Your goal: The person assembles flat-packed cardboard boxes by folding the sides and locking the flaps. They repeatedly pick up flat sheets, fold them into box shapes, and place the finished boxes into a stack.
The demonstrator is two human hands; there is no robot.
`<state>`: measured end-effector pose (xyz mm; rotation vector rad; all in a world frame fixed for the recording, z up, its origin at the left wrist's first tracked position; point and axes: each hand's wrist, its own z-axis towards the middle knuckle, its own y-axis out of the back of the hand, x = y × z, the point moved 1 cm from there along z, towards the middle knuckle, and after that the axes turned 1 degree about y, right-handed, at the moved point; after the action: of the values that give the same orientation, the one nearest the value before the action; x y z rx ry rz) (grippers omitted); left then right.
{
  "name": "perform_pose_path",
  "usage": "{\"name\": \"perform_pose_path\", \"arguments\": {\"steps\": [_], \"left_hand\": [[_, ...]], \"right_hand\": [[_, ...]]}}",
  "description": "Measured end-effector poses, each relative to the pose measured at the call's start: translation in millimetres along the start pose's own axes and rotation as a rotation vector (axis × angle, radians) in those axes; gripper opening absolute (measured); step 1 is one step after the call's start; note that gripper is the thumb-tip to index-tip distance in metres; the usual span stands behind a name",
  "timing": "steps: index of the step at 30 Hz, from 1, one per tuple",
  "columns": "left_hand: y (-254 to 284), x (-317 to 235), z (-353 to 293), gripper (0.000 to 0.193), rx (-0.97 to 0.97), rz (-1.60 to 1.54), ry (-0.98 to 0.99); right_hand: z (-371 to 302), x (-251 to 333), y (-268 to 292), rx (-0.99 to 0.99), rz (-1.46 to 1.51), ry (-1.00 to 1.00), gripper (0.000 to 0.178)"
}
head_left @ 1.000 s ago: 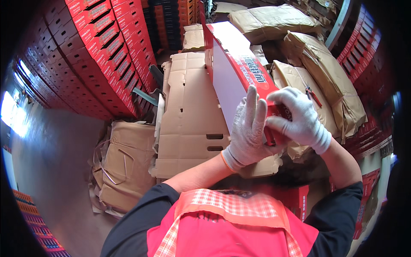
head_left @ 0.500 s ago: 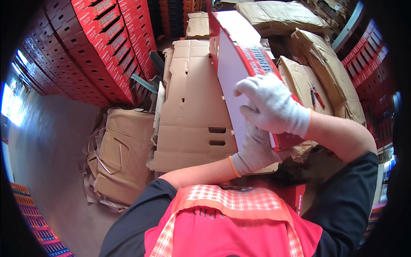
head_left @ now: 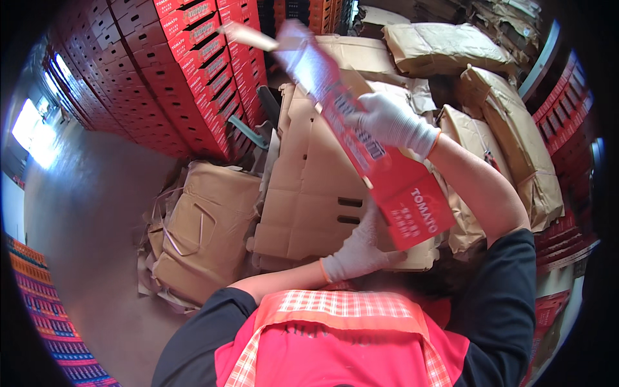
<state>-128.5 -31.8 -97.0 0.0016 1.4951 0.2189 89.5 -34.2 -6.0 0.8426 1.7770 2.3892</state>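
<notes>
A red printed cardboard carton (head_left: 361, 151) slants across the middle, its far end blurred by motion. My right hand (head_left: 394, 124), in a white knit glove, grips the carton's right-hand edge with the fingers over its printed side. Below the carton's near end is my left hand (head_left: 362, 248), gloved too, with thumb and fingers spread and nothing visibly held. Its fingertips come close to the carton's edge; I cannot tell whether they touch. Under both lies a stack of flat brown cardboard blanks (head_left: 303, 193) with slots cut in them.
Left of the blanks lies a brown paper-wrapped bundle (head_left: 209, 226) with a strap. More wrapped bundles (head_left: 509, 135) lie to the right and at the back. Tall stacks of red cartons (head_left: 187, 84) rise at the far left. Grey floor (head_left: 103, 226) runs along the left.
The carton has turned, so its printed red side now faces me, and its far end has swung left. My left hand has come away from the right hand and opened.
</notes>
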Motion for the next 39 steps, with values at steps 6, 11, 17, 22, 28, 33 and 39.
{"name": "perform_pose_path", "arguments": {"steps": [6, 11, 17, 22, 28, 33, 39], "left_hand": [[97, 11, -47, 0.033, 0.189, 0.31, -0.182], [223, 53, -11, 0.054, -0.368, 1.477, -0.639], [210, 111, 26, 0.064, 0.493, 1.571, -0.851], [157, 99, 70, 0.024, 0.772, 1.399, -0.396], [144, 47, 57, 0.032, 0.004, 1.102, -0.561], [131, 41, -13, 0.043, 0.787, 0.954, -0.1], [150, 39, -65, 0.058, 1.167, 0.539, 0.166]], "right_hand": [[-50, -122, -70, 0.222, -0.767, -0.172, 0.016], [-134, -165, -78, 0.199, -0.805, -0.186, 0.018], [-232, -62, -87, 0.613, -0.436, 0.234, 0.078], [-222, -46, -79, 0.179, -0.222, -0.059, 0.083], [-212, -72, -53, -0.458, -0.051, -0.073, 0.056], [-238, -32, -43, 0.398, -0.172, -0.169, 0.06], [-265, 16, -29, 1.211, 0.56, -0.272, 0.076]]}}
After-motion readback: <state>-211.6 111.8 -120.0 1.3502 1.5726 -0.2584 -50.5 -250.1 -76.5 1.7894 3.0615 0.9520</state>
